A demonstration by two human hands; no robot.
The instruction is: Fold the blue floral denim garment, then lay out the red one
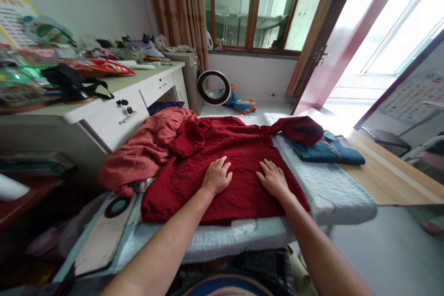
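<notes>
A dark red textured long-sleeved top [208, 199] lies spread over a table with a pale blue cloth [333, 192]. Its right sleeve stretches out toward the back right, while the left one is bunched near a coral garment. My left hand [218, 176] rests on the middle of the top, palm down with fingers spread. To the right, my right hand [273, 178] lies flat on the same fabric, fingers apart. Neither hand grips anything. The crumpled coral garment [138, 152] is heaped against the top's left side.
Folded blue denim clothing [328, 148] lies at the table's right, beside a wooden surface [388, 171]. A flat panel with a dark ring [104, 236] is at the front left. A cluttered white desk [128, 83] stands on the left; an open door [322, 55] is at back right.
</notes>
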